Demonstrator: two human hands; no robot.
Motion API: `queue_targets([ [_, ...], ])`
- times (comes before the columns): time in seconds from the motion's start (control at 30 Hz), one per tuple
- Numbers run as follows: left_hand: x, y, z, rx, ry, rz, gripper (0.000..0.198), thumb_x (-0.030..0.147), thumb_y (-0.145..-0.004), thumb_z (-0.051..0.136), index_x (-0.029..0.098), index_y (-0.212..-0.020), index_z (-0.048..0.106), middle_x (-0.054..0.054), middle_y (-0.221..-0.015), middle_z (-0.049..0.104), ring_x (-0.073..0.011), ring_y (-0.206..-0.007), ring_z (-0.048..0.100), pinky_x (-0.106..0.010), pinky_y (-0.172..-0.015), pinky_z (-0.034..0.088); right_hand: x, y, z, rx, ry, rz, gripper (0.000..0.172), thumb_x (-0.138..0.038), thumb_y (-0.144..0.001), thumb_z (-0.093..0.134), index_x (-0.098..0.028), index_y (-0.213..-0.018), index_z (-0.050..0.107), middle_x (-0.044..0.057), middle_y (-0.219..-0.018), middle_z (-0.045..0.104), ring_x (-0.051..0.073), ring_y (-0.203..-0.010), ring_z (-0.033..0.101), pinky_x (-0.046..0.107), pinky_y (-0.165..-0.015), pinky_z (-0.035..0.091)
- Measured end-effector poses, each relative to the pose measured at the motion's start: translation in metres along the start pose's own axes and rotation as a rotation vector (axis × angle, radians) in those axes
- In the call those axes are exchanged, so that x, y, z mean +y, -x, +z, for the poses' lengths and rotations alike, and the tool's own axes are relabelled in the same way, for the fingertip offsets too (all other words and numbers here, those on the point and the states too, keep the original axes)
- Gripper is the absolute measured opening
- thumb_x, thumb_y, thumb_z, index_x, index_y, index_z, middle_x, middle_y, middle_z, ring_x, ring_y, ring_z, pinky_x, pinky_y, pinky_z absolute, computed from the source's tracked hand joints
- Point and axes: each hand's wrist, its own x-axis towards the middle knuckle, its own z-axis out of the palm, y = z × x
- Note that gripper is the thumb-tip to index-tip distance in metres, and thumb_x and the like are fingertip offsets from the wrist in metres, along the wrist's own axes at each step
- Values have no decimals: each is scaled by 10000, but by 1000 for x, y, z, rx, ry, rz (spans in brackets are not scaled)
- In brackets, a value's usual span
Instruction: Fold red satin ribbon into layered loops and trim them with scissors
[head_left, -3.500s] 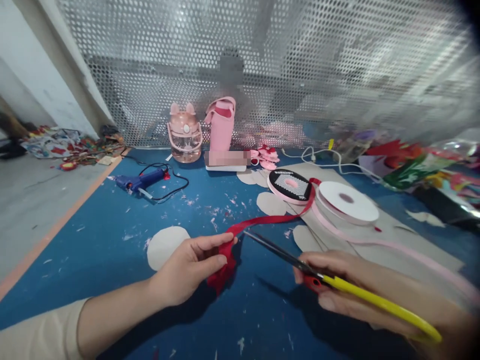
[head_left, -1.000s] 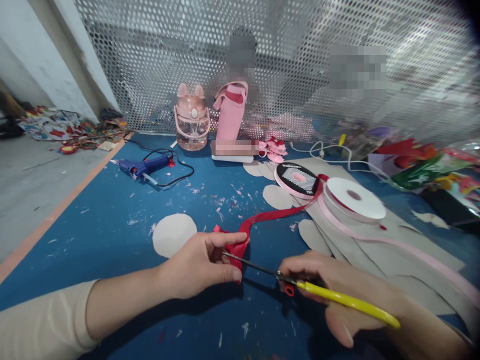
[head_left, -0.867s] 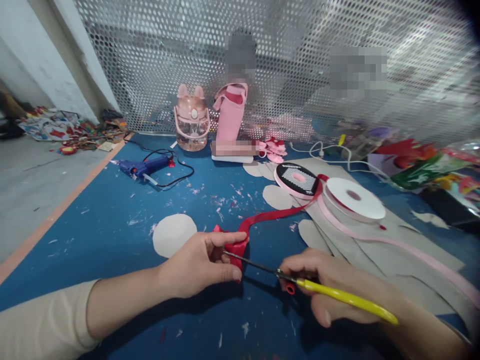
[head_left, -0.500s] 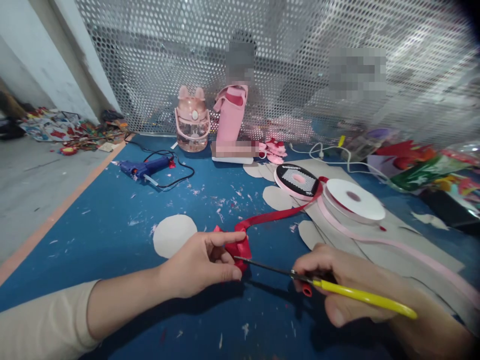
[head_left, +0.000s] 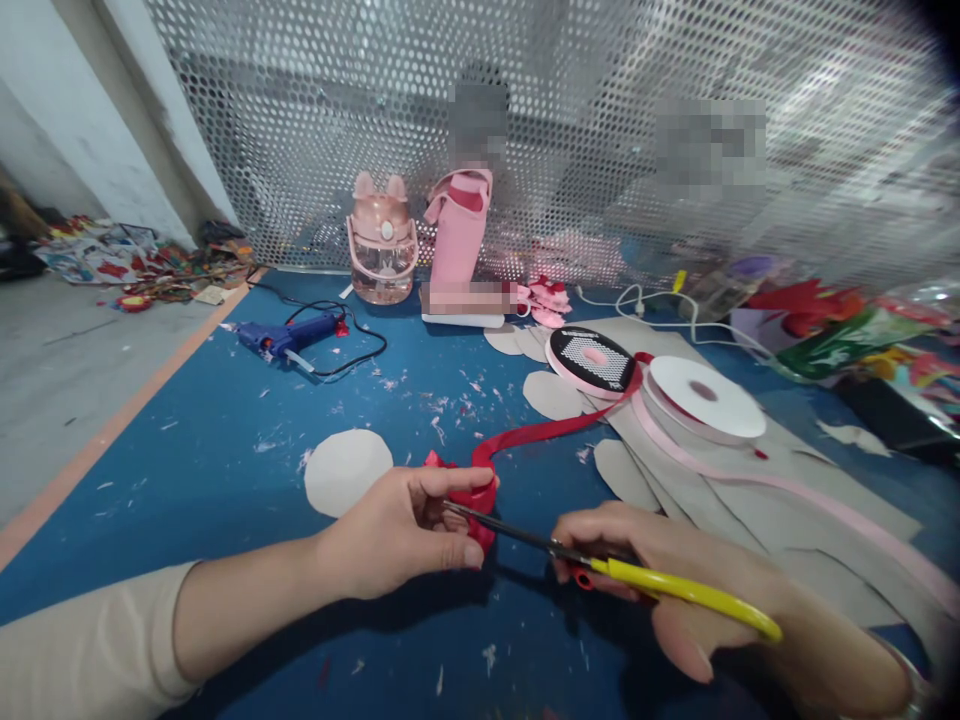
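Note:
My left hand (head_left: 401, 528) pinches a bunched end of red ribbon (head_left: 551, 430) low over the blue table. The ribbon runs up and right to a black-topped spool (head_left: 592, 359). My right hand (head_left: 675, 590) is closed on yellow-handled scissors (head_left: 675, 590); their thin blades (head_left: 499, 528) reach left into the ribbon right at my left fingertips. A white spool (head_left: 703, 398) beside the black one trails pink ribbon (head_left: 787, 490) to the right.
A round pale paper disc (head_left: 346, 470) lies left of my hands. A blue glue gun (head_left: 289, 335) with its cord lies at the back left. A pink bottle (head_left: 382, 245) and pink pouch (head_left: 457, 230) stand before a perforated metal screen. Grey card sheets (head_left: 750, 480) lie on the right.
The scissors drew back to the right half a second ago, then came left again so the blades are back in the ribbon. My left hand has stayed pinched on the ribbon.

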Motion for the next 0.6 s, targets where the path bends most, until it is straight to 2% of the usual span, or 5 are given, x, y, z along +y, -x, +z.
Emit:
queue_targets([
  [0.1,-2,0,0,31,-10,-10,616,61,-593,841,193,-1174,680,9,-771,742,-97,-646,639,-250,-719,509,4,-1,2,49,40,-36,950,-986,-424,412,-147,-828,598,-6,-696,465,115,-596,327,219,-486,253],
  [0.2,-1,0,0,42,-30,-11,634,73,-586,847,179,-1187,672,12,-735,736,-102,-635,638,-258,-720,510,9,-2,5,94,81,-63,918,-980,-465,400,-147,-794,601,-2,-694,468,129,-626,346,219,-508,268],
  [0.37,0,-2,0,37,-60,-3,688,115,-569,867,165,-1219,648,8,-706,730,-105,-618,635,-235,-651,488,13,-5,9,115,104,-127,806,-922,-568,470,-141,-714,600,-51,-588,344,93,-562,247,222,-483,198],
  [0.47,-3,-4,-7,35,-118,30,715,181,-568,881,170,-1239,636,0,-683,725,-104,-596,619,-219,-602,452,6,2,3,122,143,-153,765,-877,-599,539,-143,-787,643,-48,-594,391,91,-542,289,223,-480,218],
  [0.6,-9,-9,-18,92,-198,98,772,278,-572,889,144,-1277,604,40,-568,643,-64,-485,505,-200,-531,379,-8,30,-10,294,358,-30,667,-698,-605,739,-197,-1029,626,-1,-772,564,138,-627,436,226,-534,327],
])
